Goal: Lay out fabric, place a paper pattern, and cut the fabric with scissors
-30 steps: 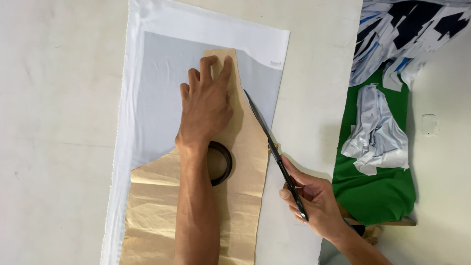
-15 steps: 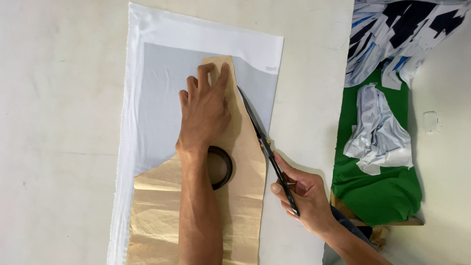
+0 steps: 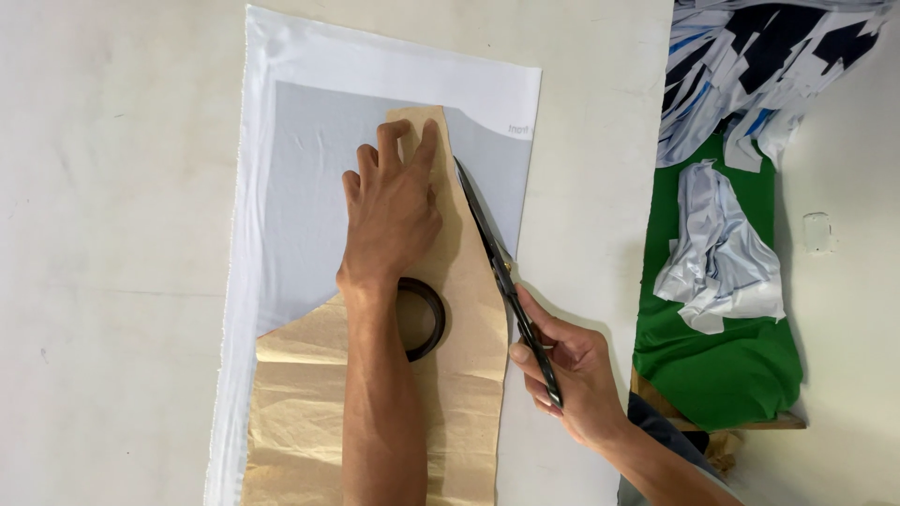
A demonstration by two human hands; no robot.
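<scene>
On the pale bench [image 3: 112, 234], a length of white fabric [image 3: 375, 70] lies flat, and a grey fabric panel [image 3: 300, 187] is spread on top of it. A tan paper pattern [image 3: 300, 422], creased and crumpled in its lower part, lies over the grey panel and narrows to a strip toward the far end.

The left hand [image 3: 394, 211] is open and pressed flat, palm down, on the narrow upper part of the pattern, its fingertips near the strip's far end. Just below the wrist a dark ring, which looks like a roll of tape [image 3: 427, 319], sits on the paper, partly hidden by the forearm.

The right hand [image 3: 567, 375] is closed around the handles of a pair of long dark scissors [image 3: 497, 267]. The blades run along the right edge of the pattern, with the tip close to the left hand's fingers, and lie over the grey fabric just beside the paper's edge. Whether the blades are parted cannot be told.

Well apart to the right, a green cloth [image 3: 722, 365] hangs over what appears to be a wooden stand, with a crumpled white and pale blue scrap [image 3: 722, 253] on it. Farther back lies a heap of white, blue and dark fabric offcuts [image 3: 769, 66].
</scene>
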